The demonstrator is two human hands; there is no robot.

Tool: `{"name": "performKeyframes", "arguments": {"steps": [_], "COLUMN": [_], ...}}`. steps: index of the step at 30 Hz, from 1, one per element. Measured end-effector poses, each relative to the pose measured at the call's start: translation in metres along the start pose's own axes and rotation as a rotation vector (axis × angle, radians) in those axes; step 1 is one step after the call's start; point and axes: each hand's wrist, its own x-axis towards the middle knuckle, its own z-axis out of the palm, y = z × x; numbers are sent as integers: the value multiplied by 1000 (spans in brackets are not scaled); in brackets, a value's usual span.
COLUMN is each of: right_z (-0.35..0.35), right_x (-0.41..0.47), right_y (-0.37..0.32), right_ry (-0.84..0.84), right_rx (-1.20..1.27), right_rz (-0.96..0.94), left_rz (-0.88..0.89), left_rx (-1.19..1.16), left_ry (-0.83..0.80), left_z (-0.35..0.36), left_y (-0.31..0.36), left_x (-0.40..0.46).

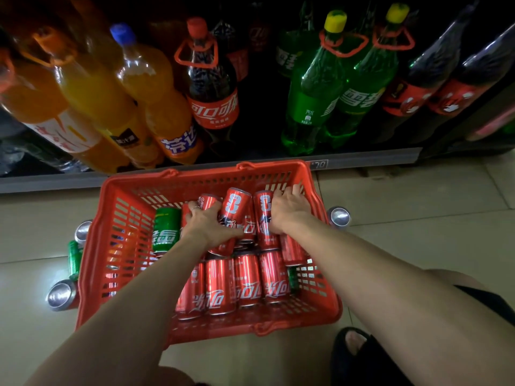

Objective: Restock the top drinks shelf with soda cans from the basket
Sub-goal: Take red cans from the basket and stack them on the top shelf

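Two hands are down in the red basket, which sits on the floor in front of a low shelf of big bottles. Most of the red cans lie on their sides in rows across the basket bottom, with one green can at the left side; the top shelf they are meant for is out of view.

Left hand has its fingers curled over a red can in the far row, gripping it from above. Right hand wraps a neighbouring red can, fingers reaching toward the far wall of the basket.

To do this pick well, I judge each hand should close round the middle of one can only, then lift straight up so the neighbours are not dragged or rolled. Loose cans stand outside the basket, a silver-topped one at the right and several at the left; stepping clear of them when rising seems wise.
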Motion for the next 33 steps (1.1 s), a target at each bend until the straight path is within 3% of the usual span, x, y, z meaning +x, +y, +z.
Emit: {"name": "performKeyframes", "arguments": {"steps": [3,8,21,33], "right_z": [6,6,9,24], "right_x": [-10,-24,-30,-8], "right_y": [-1,3,4,-20], "right_ry": [-10,-157,-152,-164], "right_rx": [92,485,1323,1232], "right_rz": [-5,88,351,417], "left_rz": [-6,7,-26,-38], "left_rx": [-6,-4,-68,-131], "left_ry": [-2,-12,-3,10], "left_z": [-1,-1,-6,-2], "left_y": [2,7,1,-4], "left_x": [-1,-3,-2,4]}}
